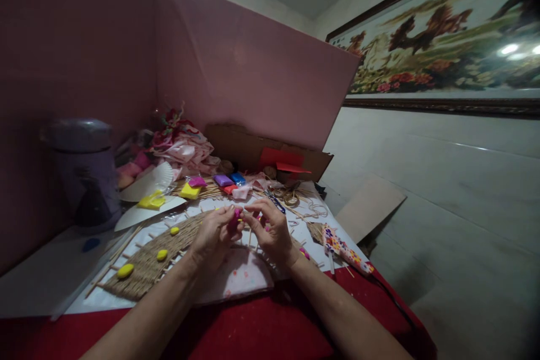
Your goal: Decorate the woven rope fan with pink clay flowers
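Observation:
My left hand (215,234) and my right hand (272,230) meet over the middle of the table. Both pinch a small pink lump of clay (235,218) between their fingertips. Under them lies a woven straw mat (147,261) carrying yellow clay ovals (125,270) and crossed by thin wooden sticks (113,259). A light patterned cloth (244,278) is spread below my wrists.
Small clay packets in yellow (189,191), purple (223,180) and blue (237,178) lie at the back. Paper plates (148,181), a grey lidded container (84,171), a cardboard box (261,149), a patterned tube (346,250) and pink partition walls surround them. A red cloth (253,332) covers the near edge.

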The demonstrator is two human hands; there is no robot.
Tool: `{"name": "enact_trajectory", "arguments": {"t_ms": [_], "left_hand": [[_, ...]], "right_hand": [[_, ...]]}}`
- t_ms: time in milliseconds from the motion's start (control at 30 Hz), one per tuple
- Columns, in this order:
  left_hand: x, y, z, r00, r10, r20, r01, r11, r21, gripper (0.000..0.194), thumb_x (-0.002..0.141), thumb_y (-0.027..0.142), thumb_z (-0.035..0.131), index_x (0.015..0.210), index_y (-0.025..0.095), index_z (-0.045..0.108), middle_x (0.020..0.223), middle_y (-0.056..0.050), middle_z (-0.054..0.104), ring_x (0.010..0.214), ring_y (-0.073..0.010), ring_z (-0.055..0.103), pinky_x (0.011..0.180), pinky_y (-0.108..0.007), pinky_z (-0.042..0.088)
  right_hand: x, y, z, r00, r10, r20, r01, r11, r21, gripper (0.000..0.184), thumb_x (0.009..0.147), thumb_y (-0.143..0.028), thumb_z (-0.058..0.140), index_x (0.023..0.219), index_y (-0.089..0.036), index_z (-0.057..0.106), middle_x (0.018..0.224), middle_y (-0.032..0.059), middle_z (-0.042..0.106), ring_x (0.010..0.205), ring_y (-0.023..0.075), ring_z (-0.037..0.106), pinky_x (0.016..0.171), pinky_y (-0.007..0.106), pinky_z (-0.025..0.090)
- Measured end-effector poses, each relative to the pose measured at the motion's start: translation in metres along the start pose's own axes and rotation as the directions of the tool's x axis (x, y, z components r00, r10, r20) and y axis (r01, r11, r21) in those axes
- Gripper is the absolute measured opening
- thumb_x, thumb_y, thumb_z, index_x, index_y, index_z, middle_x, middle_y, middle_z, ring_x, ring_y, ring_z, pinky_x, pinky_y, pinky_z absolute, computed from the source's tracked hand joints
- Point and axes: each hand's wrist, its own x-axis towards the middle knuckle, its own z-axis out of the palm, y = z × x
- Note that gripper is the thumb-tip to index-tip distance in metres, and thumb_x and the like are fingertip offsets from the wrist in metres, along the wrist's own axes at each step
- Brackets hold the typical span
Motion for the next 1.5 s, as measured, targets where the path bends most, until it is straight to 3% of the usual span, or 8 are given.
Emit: {"name": "enact_trajectory", "arguments": {"t_ms": [167,667,900,1000,1100,1233,1333,1500], "left_hand": [[0.0,-0.001,0.001,0.999,0.004,-0.032,-0.002,0.999,0.047,0.033,0.062,0.02,0.073,0.093,0.018,0.065,0.076,-0.004,0.064,0.053,-0.0102,0.054,0.044,-0.02,0.037],[0.005,-0.004,-0.006,0.998,0.061,-0.015,-0.058,0.991,0.124,0.019,0.055,0.019,0.076,0.068,0.012,0.064,0.068,-0.005,0.063,0.055,-0.0088,0.054,0.049,-0.019,0.038],[0.004,-0.003,-0.001,0.997,0.07,-0.044,-0.062,0.985,0.163,0.015,0.054,0.015,0.071,0.064,0.013,0.059,0.058,-0.001,0.058,0.048,-0.0075,0.049,0.045,-0.018,0.035],[0.002,-0.001,0.002,0.997,0.038,-0.062,-0.025,0.981,0.193,0.015,0.053,0.014,0.068,0.061,0.015,0.055,0.051,0.002,0.054,0.043,-0.0065,0.044,0.041,-0.017,0.031],[0.003,0.001,0.001,0.994,0.047,-0.096,-0.034,0.99,0.134,0.016,0.052,0.011,0.066,0.064,0.015,0.056,0.053,0.003,0.055,0.044,-0.0067,0.047,0.042,-0.017,0.034],[0.006,0.006,-0.004,0.962,0.068,-0.265,-0.05,0.996,0.072,0.017,0.057,0.012,0.064,0.073,0.013,0.061,0.057,0.002,0.056,0.045,-0.0064,0.049,0.042,-0.016,0.036],[0.008,0.006,-0.006,0.957,0.091,-0.276,-0.067,0.993,0.094,0.014,0.062,0.02,0.067,0.07,0.011,0.061,0.055,0.001,0.055,0.043,-0.0067,0.048,0.038,-0.016,0.031],[0.009,-0.005,-0.006,0.998,0.051,-0.034,-0.041,0.965,0.259,0.027,0.058,0.032,0.076,0.068,0.011,0.062,0.046,0.003,0.05,0.038,-0.0046,0.038,0.036,-0.017,0.023]], "right_hand": [[-0.003,0.004,0.0,0.999,-0.021,0.035,0.021,1.0,0.009,0.018,0.083,-0.025,0.057,0.1,-0.019,0.059,0.091,0.0054,0.06,0.076,0.0148,0.055,0.066,0.026,0.046],[-0.003,0.003,-0.003,0.998,-0.001,0.068,-0.002,0.999,0.044,0.006,0.081,-0.021,0.058,0.084,-0.017,0.063,0.074,0.0015,0.061,0.064,0.0121,0.053,0.062,0.024,0.043],[-0.004,0.007,0.002,0.986,0.149,0.073,-0.163,0.956,0.243,0.006,0.076,-0.021,0.061,0.075,-0.016,0.064,0.066,-0.0004,0.061,0.058,0.0095,0.052,0.057,0.022,0.042],[-0.003,0.01,0.007,0.938,0.316,0.141,-0.342,0.786,0.516,0.01,0.07,-0.025,0.067,0.07,-0.016,0.062,0.061,-0.0025,0.058,0.051,0.0077,0.048,0.048,0.02,0.039],[0.0,0.013,0.006,0.85,0.435,0.297,-0.491,0.449,0.747,0.017,0.065,-0.028,0.072,0.07,-0.015,0.061,0.055,-0.0037,0.057,0.043,0.0064,0.046,0.041,0.019,0.036],[0.004,0.017,0.0,0.779,0.49,0.39,-0.515,0.147,0.844,0.023,0.063,-0.029,0.077,0.072,-0.015,0.06,0.057,-0.0022,0.059,0.046,0.0063,0.049,0.043,0.017,0.037],[0.005,0.02,-0.002,0.781,0.494,0.382,-0.497,0.121,0.859,0.029,0.064,-0.036,0.078,0.075,-0.014,0.061,0.059,-0.0004,0.061,0.049,0.0068,0.052,0.045,0.017,0.039],[0.004,0.019,0.001,0.801,0.482,0.356,-0.497,0.203,0.844,0.028,0.063,-0.034,0.079,0.073,-0.014,0.062,0.06,-0.0012,0.062,0.048,0.0063,0.052,0.045,0.017,0.039]]}}
